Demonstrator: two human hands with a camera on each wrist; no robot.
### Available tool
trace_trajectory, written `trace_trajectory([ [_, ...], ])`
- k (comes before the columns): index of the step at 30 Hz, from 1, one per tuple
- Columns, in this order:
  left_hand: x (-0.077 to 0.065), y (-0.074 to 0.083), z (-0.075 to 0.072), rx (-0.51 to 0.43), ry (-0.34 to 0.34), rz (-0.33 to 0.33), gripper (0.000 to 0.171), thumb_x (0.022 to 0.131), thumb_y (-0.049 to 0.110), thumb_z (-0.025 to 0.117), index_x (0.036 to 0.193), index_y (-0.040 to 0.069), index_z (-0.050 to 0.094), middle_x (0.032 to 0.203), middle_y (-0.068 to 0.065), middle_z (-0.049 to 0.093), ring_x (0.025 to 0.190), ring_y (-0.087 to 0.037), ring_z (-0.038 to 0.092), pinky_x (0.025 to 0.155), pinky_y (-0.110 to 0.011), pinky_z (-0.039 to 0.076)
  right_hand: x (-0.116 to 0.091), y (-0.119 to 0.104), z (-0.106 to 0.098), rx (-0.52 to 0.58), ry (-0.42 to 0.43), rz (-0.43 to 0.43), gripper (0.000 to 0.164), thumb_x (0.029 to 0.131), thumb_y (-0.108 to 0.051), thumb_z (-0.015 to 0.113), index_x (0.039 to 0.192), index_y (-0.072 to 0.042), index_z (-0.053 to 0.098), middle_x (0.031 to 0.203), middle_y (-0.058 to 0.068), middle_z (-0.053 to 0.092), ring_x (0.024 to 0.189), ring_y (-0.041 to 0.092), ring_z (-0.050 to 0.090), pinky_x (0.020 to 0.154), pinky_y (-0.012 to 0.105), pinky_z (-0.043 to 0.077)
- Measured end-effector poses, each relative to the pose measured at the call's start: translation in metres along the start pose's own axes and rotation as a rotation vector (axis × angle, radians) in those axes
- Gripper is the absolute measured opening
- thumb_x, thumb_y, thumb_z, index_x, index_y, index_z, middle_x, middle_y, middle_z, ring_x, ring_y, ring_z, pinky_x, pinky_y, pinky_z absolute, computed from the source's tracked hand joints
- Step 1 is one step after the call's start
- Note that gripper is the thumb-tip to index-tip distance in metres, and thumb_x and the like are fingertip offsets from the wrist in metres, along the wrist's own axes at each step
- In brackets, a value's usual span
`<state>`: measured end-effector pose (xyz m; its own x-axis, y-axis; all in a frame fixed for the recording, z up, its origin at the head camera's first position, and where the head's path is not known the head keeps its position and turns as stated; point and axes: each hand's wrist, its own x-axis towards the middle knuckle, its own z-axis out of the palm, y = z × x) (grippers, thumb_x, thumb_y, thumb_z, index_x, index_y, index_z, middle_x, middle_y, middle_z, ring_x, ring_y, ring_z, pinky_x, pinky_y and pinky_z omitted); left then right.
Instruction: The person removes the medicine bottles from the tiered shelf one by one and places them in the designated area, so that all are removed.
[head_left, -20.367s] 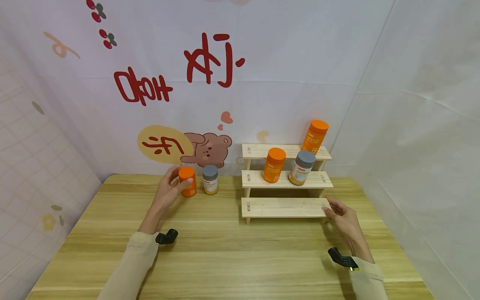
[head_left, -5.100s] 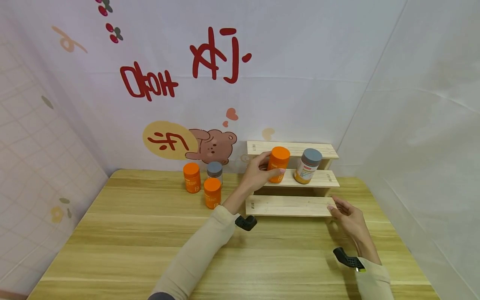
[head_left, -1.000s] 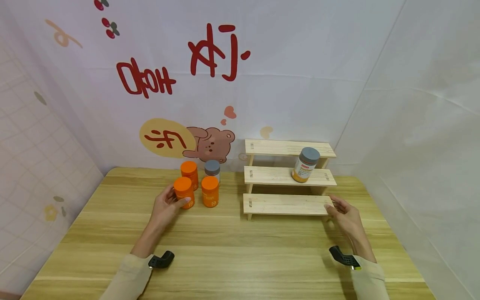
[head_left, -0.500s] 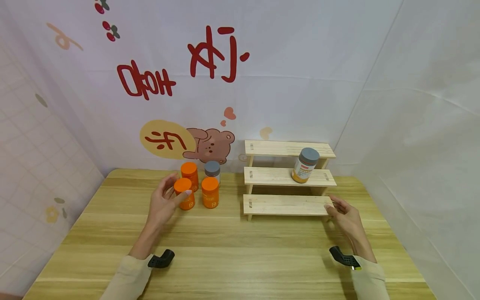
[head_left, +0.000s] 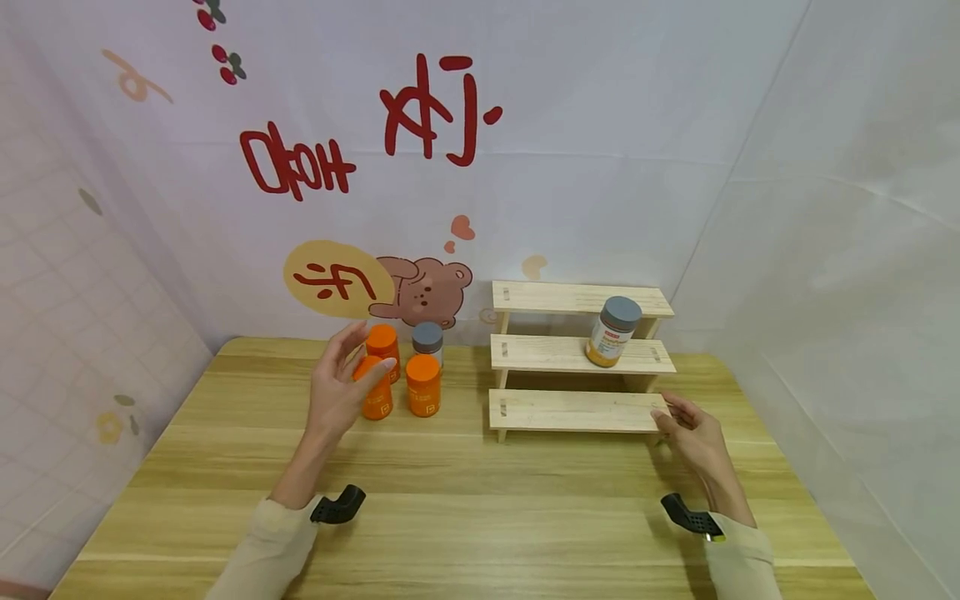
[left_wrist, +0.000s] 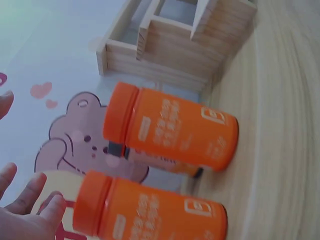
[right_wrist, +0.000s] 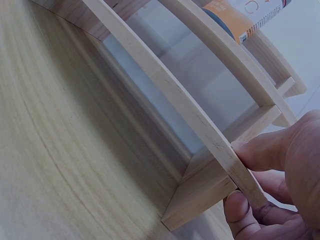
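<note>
My left hand (head_left: 337, 392) hovers with spread fingers beside and over the front-left orange jar (head_left: 377, 402), partly hiding it. In the left wrist view its fingers (left_wrist: 50, 210) are apart from the orange lids. Another orange jar (head_left: 423, 388) stands to the right. Behind them are a third orange jar (head_left: 383, 337) and a grey-lidded jar (head_left: 428, 337), both partly covered. At the right, my right hand (head_left: 693, 433) pinches the end of the bottom board of a three-step wooden shelf (head_left: 573, 411); thumb (right_wrist: 262, 150) and fingers clasp the board in the right wrist view.
One grey-lidded jar (head_left: 612, 333) stands on the shelf's middle step, towards its right end. The shelf and jars are on a wooden table (head_left: 480, 517). A printed white cloth (head_left: 585, 108) hangs behind, and more cloth borders both sides.
Over the last second my left hand has let go of the front-left orange jar and risen. Since the earliest frame, two orange jars have gone from shelf to table. The right hand keeps its place.
</note>
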<state>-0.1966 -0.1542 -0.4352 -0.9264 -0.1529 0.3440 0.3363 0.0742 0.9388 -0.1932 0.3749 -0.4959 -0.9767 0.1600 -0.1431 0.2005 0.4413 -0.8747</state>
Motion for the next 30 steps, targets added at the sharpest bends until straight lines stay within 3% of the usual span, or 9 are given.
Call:
trace_trajectory([
  [7,0.002,0.009,0.022,-0.05,-0.094,0.032,0.07,0.091,-0.001,0.075,0.153,0.011,0.045,0.147,-0.007,0.051,0.143,-0.024,0.046,0.121,-0.034,0.038,-0.001,0.001,0.0,0.003,0.001,-0.001,0.073,0.102,-0.042,0.063,0.16,-0.009,0.036,0.157,0.021,0.04,0.107,-0.01,0.047,0.082,0.008,0.052],
  [10,0.003,0.01,0.034,-0.073,-0.133,0.045,0.072,0.09,-0.002,0.075,0.154,0.011,0.044,0.148,-0.012,0.051,0.143,-0.026,0.046,0.12,-0.032,0.039,-0.001,0.001,0.0,-0.002,-0.002,-0.005,0.073,0.102,-0.042,0.063,0.16,-0.009,0.035,0.157,0.021,0.04,0.107,-0.01,0.047,0.082,0.008,0.052],
  [15,0.003,0.009,0.054,-0.116,-0.21,0.061,0.073,0.089,-0.001,0.076,0.154,0.013,0.044,0.15,-0.02,0.048,0.143,-0.039,0.043,0.123,-0.044,0.037,0.0,0.001,0.001,-0.017,0.004,-0.004,0.072,0.102,-0.043,0.062,0.16,-0.009,0.036,0.157,0.021,0.041,0.125,0.011,0.049,0.081,0.005,0.05],
  [20,0.001,0.007,0.074,-0.114,-0.27,0.034,0.072,0.091,0.004,0.076,0.154,0.018,0.044,0.15,-0.009,0.05,0.145,-0.028,0.045,0.123,-0.047,0.036,-0.001,0.001,0.001,-0.004,0.002,-0.009,0.072,0.102,-0.043,0.061,0.16,-0.008,0.035,0.158,0.023,0.039,0.142,0.032,0.04,0.08,0.001,0.045],
  [30,0.003,0.003,0.106,-0.12,-0.341,-0.016,0.076,0.09,0.014,0.079,0.155,0.022,0.042,0.154,-0.015,0.048,0.147,-0.034,0.043,0.124,-0.051,0.034,0.001,0.004,0.001,-0.004,-0.002,-0.013,0.072,0.103,-0.042,0.061,0.161,-0.008,0.034,0.158,0.023,0.038,0.142,0.032,0.04,0.08,0.001,0.046],
])
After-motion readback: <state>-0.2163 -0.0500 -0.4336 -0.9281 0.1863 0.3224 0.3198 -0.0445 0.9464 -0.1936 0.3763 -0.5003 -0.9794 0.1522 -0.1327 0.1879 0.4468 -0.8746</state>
